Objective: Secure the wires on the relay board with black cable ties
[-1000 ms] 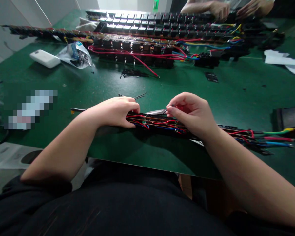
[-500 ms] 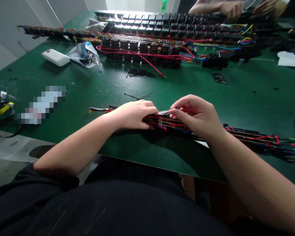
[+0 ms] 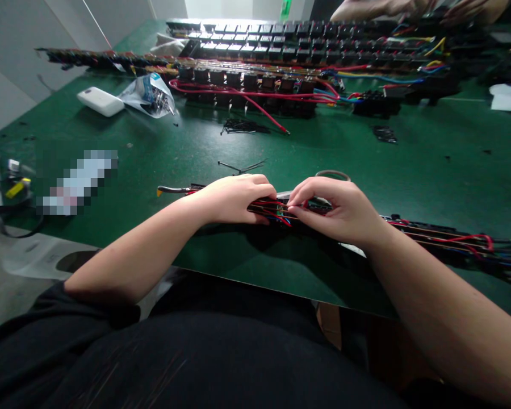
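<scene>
A long black strip of parts with red, blue and other coloured wires, the wire harness (image 3: 434, 234), lies along the near edge of the green table (image 3: 430, 165). My left hand (image 3: 234, 199) is curled over its left part, fingers closed round the wires. Just to the right, my right hand (image 3: 338, 209) presses down on the same harness with fingers bent and pinched on something small I cannot make out. A thin ring or loop (image 3: 333, 175) shows just behind my right hand.
Loose black cable ties (image 3: 242, 127) lie mid-table, with more rows of black parts and red wires (image 3: 255, 91) behind. A white box (image 3: 100, 101) and a clear bag (image 3: 151, 95) sit at the far left. Another person's hands (image 3: 383, 8) work at the far edge.
My right hand has dropped from a raised pinch down onto the harness, close against my left hand. The view has shifted a little; the left hand stays in place.
</scene>
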Demonstrator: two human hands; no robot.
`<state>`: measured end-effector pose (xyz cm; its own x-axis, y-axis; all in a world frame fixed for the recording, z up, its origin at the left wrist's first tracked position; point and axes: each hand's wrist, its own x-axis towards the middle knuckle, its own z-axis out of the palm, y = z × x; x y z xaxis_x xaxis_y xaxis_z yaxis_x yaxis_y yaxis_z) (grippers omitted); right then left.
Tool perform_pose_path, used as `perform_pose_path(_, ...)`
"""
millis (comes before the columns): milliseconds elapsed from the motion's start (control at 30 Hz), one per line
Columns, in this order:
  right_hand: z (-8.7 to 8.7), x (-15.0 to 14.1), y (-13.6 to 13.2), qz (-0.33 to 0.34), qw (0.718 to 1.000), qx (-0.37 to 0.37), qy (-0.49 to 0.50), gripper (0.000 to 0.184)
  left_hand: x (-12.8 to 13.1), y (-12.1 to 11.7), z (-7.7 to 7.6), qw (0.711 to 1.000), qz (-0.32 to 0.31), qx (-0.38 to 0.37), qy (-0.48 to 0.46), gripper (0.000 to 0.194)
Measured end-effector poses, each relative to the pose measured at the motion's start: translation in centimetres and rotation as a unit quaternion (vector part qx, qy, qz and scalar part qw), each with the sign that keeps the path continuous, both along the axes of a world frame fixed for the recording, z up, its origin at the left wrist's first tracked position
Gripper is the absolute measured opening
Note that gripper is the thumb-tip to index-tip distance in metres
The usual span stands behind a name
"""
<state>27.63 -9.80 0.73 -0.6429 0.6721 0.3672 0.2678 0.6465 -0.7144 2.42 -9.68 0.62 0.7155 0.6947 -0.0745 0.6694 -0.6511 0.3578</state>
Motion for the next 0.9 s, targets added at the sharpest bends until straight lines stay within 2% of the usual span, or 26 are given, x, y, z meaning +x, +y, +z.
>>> perform_pose_path(233, -0.03, 0.0, -0.1, 0.004, 1.0, 0.016, 0.005, 0.008, 0.09, -0.03, 0.09, 1.0, 0.004, -0.006, 0.005, 0.046)
perform_pose_path(567, -0.01, -0.09, -0.19, -0.04, 0.998, 0.002, 0.045, 0.01, 0.04, -0.05, 0.1, 1.0, 0.006, -0.007, 0.002, 0.044)
perform_pose_path(767, -0.12, -0.08, -0.12, -0.031, 0.998, 0.043, 0.03, 0.01, 0.06, -0.01, 0.12, 1.0, 0.006, -0.009, 0.008, 0.045)
perform_pose_path(900, -0.23, 0.02, 0.07, 0.001, 0.997, 0.074, 0.004, 0.01, 0.02, 0.02, 0.09, 1.0, 0.006, -0.01, 0.008, 0.045)
